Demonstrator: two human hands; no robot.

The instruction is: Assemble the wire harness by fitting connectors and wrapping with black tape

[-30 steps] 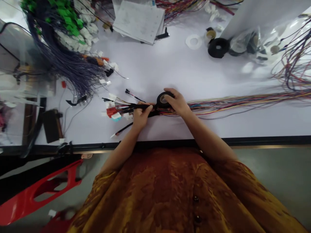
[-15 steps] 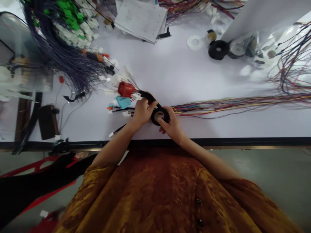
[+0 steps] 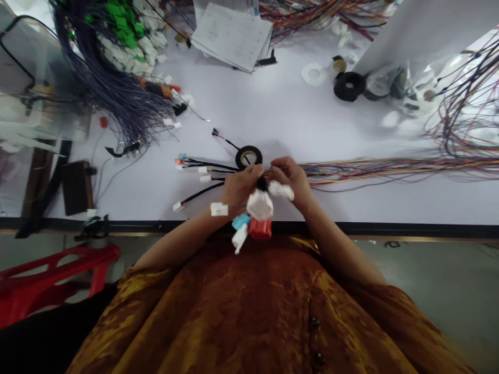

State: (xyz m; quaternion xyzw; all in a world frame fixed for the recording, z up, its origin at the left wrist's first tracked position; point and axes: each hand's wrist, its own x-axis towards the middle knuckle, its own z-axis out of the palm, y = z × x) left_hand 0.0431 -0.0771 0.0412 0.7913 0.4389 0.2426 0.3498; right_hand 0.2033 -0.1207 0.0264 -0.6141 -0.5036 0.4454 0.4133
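My left hand (image 3: pixel 242 186) is closed round a wire harness at its bundled part, near the table's front edge. A red connector (image 3: pixel 260 228), a large white connector (image 3: pixel 260 204) and a light blue connector (image 3: pixel 240 222) hang from it toward my body, partly blurred. My right hand (image 3: pixel 294 182) has its fingers curled in on the multicoloured wires (image 3: pixel 343 167) of the harness, which run off to the right; its fingertips are partly hidden. Just beyond my left hand lies a roll of black tape (image 3: pixel 239 158). Black-sleeved branches (image 3: pixel 202 195) with small connectors spread to the left.
Dark wires (image 3: pixel 113 98) lie at the left beside green and white connectors (image 3: pixel 125 28). Papers (image 3: pixel 232 36) are at the back. Another black tape roll (image 3: pixel 343 87) and plastic bags (image 3: pixel 382 78) sit at the back right. A red stool (image 3: pixel 97 259) stands below left.
The tape roll has left my right hand and lies on the table beyond my left hand. The red, white and blue connectors have swung from the left toward my body.
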